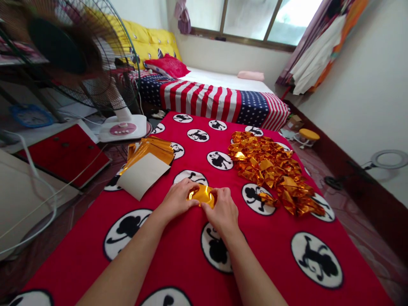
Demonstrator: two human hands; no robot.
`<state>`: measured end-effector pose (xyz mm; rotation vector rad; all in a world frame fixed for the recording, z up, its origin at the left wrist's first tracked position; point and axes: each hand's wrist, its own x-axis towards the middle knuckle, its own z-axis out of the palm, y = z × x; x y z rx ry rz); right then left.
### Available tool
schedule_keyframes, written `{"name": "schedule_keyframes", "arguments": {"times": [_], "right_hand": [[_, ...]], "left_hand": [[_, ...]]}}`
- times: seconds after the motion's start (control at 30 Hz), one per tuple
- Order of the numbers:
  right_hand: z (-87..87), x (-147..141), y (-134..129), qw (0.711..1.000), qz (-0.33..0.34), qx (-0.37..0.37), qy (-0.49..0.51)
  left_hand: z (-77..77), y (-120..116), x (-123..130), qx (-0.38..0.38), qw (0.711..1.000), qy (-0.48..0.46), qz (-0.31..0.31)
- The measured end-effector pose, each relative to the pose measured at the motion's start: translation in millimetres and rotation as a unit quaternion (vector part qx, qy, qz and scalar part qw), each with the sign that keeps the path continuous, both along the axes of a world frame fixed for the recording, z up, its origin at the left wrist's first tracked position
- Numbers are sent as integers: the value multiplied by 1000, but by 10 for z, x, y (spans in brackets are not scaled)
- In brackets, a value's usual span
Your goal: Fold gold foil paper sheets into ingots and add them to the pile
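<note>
Left grip (180, 198), gold foil (202, 194) between, right grip (224, 208)

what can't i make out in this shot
All in the head view:
Gold foil sheet: both ends, hidden by the left hand and right hand.
Crumpled gold foil heap: piece count, hidden by overlap.
Foil stack: lower layers, covered by a pale sheet.
Electric fan: blades, blurred.
Window: outside, lost in glare.

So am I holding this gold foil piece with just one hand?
No, your left hand and right hand both hold the gold foil piece, one at each side.
</note>
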<state>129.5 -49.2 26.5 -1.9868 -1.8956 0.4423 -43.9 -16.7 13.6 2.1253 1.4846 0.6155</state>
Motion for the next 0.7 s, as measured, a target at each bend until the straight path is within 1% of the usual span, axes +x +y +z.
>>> {"name": "schedule_keyframes", "arguments": {"times": [0.2, 0.33, 0.53, 0.6, 0.7], "right_hand": [[-72, 188, 51, 996, 52, -21, 66], [-112, 297, 91, 990, 83, -30, 113], [-126, 354, 123, 983, 97, -28, 151], [-108, 332, 125, 985, 88, -29, 147], [-56, 238, 103, 992, 55, -42, 110]], "left_hand": [[-10, 23, -46, -20, 999, -17, -23], [10, 15, -83, -36, 998, -38, -40], [88, 22, -126, -58, 994, -62, -66], [108, 21, -99, -58, 995, -51, -58], [114, 1, -2, -42, 999, -14, -4]]}}
